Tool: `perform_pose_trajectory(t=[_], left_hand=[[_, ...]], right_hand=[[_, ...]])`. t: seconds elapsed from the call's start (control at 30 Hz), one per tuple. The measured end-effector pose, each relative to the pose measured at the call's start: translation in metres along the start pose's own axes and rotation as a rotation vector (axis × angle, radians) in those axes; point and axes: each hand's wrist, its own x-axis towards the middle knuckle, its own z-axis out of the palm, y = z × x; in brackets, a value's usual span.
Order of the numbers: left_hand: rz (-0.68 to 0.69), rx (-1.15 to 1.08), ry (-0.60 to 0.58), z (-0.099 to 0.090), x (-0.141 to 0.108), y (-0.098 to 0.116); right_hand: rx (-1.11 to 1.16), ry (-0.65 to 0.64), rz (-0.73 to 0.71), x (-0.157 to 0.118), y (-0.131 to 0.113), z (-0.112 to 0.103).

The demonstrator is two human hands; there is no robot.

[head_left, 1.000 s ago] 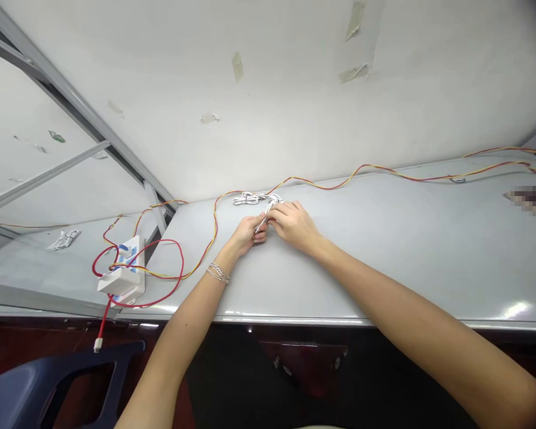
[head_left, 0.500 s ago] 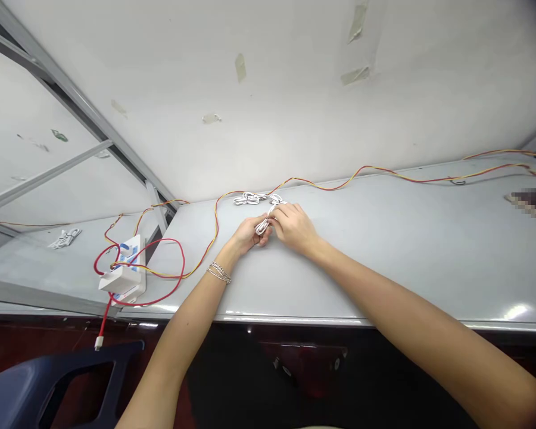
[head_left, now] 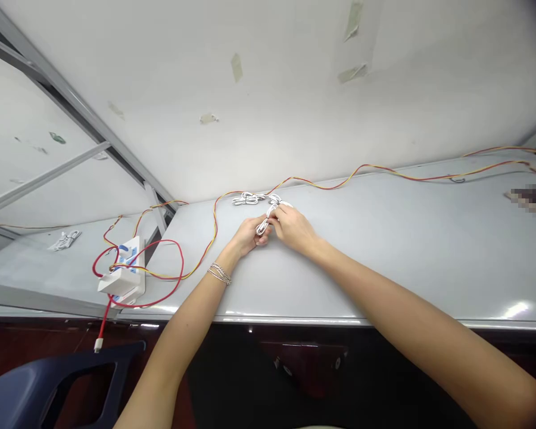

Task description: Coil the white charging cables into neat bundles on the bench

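Held cord: a looped white cord [head_left: 262, 227] near the middle of the frame, between the two hands, above the table [head_left: 361, 256].
Lie of the cord: its long axis slants from lower left to upper right — one looped end shows over the left fingers, the other runs up beside the right fingertips.
Nearer hand: neither — both touch the cord, so that meeting of fingertips is the relation that matters most, as I judge it.
Left hand [head_left: 249, 236]: thumb and fingers curled around the cord's lower part, gripping it.
Right hand [head_left: 295, 227]: thumb and forefinger pinched on the cord's upper part (the other fingers are partly hidden).
Hands: two, the left one with a bracelet [head_left: 219, 273] at its wrist.
Other cord bundles: three seen; a tied bundle [head_left: 249, 199] just above the left hand, a second bundle [head_left: 275, 199] just above the right fingers (whether it joins the held cord I cannot tell), and a far bundle [head_left: 65, 240] at the left of the frame.
Power strip [head_left: 137, 253]: one, left of centre, with one white adapter [head_left: 120, 281].
Red cable [head_left: 181, 262]: one, looped beside the strip.
Chair [head_left: 22, 381]: one, lower left.
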Motion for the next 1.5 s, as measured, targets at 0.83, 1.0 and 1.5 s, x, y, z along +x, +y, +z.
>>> perform_pose_trajectory(t=[0.83,1.0,1.5], left_hand=[[0.279,0.251,0.167,0.009,-0.002,-0.003],[0.253,0.18,0.17,0.009,-0.003,-0.002],[0.491,0.361,0.205,0.004,0.004,-0.009]], right_hand=[[0.498,0.053,0.579,0.006,0.0,-0.008],[0.624,0.052,0.644,0.006,0.003,-0.008],[0.79,-0.081,0.737,0.006,0.005,-0.013]])
